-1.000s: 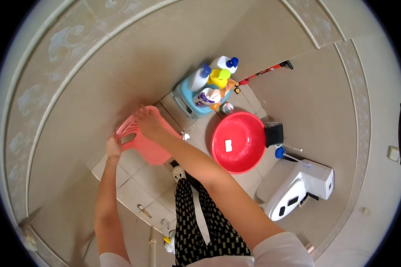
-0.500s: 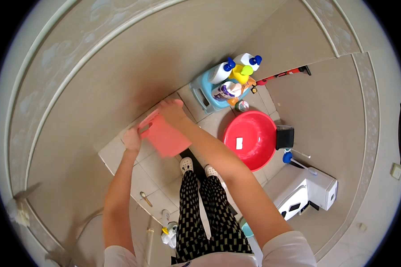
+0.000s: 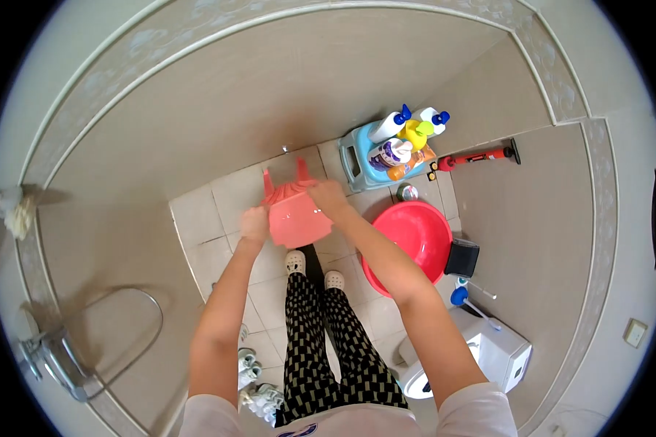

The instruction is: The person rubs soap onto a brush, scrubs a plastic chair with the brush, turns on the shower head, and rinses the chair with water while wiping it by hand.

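Note:
A pink plastic stool or small chair (image 3: 299, 220) is held in front of me over the tiled floor, its legs pointing toward the wall and small wet spots on its surface. My left hand (image 3: 255, 224) is closed on its left edge. At the upper right edge, my right hand (image 3: 328, 198) grips it too. The fingertips of both hands are partly hidden. Right of the stool is a red basin (image 3: 428, 237), partly covered by my right arm.
A blue stool (image 3: 362, 162) bears several bottles. Beside it are a can (image 3: 407, 192) and a red pump tool (image 3: 481, 156). A black bin (image 3: 461, 258), a blue brush (image 3: 459, 296) and a toilet (image 3: 504, 357) stand right. Shower fittings (image 3: 62, 363) are at left.
The pink stool has turned so its legs face the wall and its flat surface faces me. Both hands moved right with it. The camera view has shifted.

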`<state>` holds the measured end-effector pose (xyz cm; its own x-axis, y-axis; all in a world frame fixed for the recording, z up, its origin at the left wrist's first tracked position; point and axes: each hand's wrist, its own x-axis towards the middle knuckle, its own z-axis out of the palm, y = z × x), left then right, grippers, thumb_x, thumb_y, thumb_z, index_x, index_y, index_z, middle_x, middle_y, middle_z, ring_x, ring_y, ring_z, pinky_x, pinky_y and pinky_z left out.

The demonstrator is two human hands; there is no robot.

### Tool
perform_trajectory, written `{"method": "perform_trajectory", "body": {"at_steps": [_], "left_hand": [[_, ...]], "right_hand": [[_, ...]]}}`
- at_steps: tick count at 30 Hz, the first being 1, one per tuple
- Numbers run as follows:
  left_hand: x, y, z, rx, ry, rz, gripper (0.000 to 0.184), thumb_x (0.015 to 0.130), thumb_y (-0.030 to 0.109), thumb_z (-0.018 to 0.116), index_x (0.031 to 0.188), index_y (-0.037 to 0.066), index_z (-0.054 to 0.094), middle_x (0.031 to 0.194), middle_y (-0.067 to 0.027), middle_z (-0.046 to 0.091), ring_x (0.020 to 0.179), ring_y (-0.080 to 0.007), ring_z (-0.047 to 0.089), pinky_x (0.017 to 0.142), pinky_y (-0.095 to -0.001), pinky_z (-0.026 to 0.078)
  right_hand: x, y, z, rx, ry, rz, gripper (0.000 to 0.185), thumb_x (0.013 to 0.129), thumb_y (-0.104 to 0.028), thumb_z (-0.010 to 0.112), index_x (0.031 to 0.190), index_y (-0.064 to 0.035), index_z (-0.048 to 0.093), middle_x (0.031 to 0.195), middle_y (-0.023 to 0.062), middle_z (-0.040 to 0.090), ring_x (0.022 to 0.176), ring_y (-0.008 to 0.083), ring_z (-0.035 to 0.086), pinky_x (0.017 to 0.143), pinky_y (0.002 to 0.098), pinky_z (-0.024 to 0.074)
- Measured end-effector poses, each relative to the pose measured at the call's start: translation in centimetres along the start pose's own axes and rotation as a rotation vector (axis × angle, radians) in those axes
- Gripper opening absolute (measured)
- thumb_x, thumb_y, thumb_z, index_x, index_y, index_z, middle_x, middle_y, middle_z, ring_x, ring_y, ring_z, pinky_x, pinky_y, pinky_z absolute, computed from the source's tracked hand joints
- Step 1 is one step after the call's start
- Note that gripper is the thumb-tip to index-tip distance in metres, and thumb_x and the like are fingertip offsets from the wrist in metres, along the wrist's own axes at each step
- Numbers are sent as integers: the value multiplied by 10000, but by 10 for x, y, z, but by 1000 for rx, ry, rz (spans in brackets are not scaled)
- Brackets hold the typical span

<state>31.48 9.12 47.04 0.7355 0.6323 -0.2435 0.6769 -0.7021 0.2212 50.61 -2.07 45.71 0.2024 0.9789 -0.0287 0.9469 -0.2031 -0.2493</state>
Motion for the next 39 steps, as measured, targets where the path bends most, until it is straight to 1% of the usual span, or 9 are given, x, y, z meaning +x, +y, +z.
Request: {"method": "perform_trajectory", "body": {"at_steps": [2, 6, 8, 12, 14, 17, 23, 32, 39], "left_hand": [[-18, 13, -9, 46, -32, 45, 99, 747, 104, 527, 783, 98, 620, 676, -155, 607, 654, -303, 608, 592, -411, 483], [-48, 24, 3, 19, -36, -20, 120, 726, 86, 528, 791, 107, 626, 672, -150, 609, 672, -292, 615, 586, -405, 485], [-61, 26, 12, 37, -81, 56, 126, 732, 51, 506, 786, 82, 615, 729, -157, 625, 691, -289, 633, 573, -387, 507], [-84, 36, 6, 2, -106, -2, 127, 739, 44, 493, 766, 69, 615, 735, -158, 625, 697, -277, 632, 594, -377, 503], [-94, 32, 20, -50, -65, 94, 129, 732, 30, 493, 734, 70, 615, 733, -147, 620, 709, -268, 626, 609, -372, 492], [-98, 36, 24, -70, -121, 16, 143, 687, 30, 535, 779, 79, 632, 728, -128, 616, 716, -293, 610, 627, -395, 485], [-108, 41, 22, -36, -83, 147, 109, 702, 48, 522, 699, 61, 630, 678, -136, 613, 726, -281, 614, 665, -391, 480], [-121, 46, 29, -75, -77, 144, 121, 724, 47, 514, 692, 60, 630, 698, -138, 621, 654, -273, 629, 584, -365, 507], [-122, 49, 29, -78, -104, 114, 119, 729, 35, 515, 719, 57, 632, 705, -134, 622, 709, -273, 630, 616, -378, 510]], "right_hand": [[-17, -8, -7, -136, -15, -24, 81, 701, -121, 534, 724, -95, 607, 686, 66, 621, 640, 225, 623, 544, 349, 485], [-48, -24, -23, -208, 36, -65, 89, 698, -111, 532, 715, -97, 619, 656, 70, 622, 620, 220, 627, 549, 364, 492], [-59, -26, -18, -128, -140, -32, 81, 692, -113, 538, 692, -98, 618, 677, 80, 627, 635, 210, 629, 566, 359, 495], [-76, -35, -27, -164, -162, -109, 86, 691, -109, 537, 696, -96, 621, 694, 94, 631, 654, 218, 633, 577, 356, 496], [-84, -35, -21, -140, -249, -96, 120, 713, -103, 522, 702, -101, 641, 678, 94, 635, 636, 225, 640, 551, 336, 502], [-90, -43, -28, -177, -357, -48, 89, 679, -108, 544, 689, -85, 629, 706, 113, 631, 674, 239, 636, 593, 363, 500], [-105, -44, -20, -189, -295, -98, 119, 680, -119, 529, 647, -83, 638, 661, 122, 631, 617, 233, 640, 547, 358, 504], [-118, -51, -23, -216, -377, -88, 147, 729, -107, 482, 695, -101, 625, 680, 108, 631, 639, 235, 635, 564, 358, 502], [-122, -49, -16, -206, -334, -100, 148, 722, -98, 479, 692, -95, 623, 682, 107, 631, 642, 238, 634, 569, 362, 502]]}}
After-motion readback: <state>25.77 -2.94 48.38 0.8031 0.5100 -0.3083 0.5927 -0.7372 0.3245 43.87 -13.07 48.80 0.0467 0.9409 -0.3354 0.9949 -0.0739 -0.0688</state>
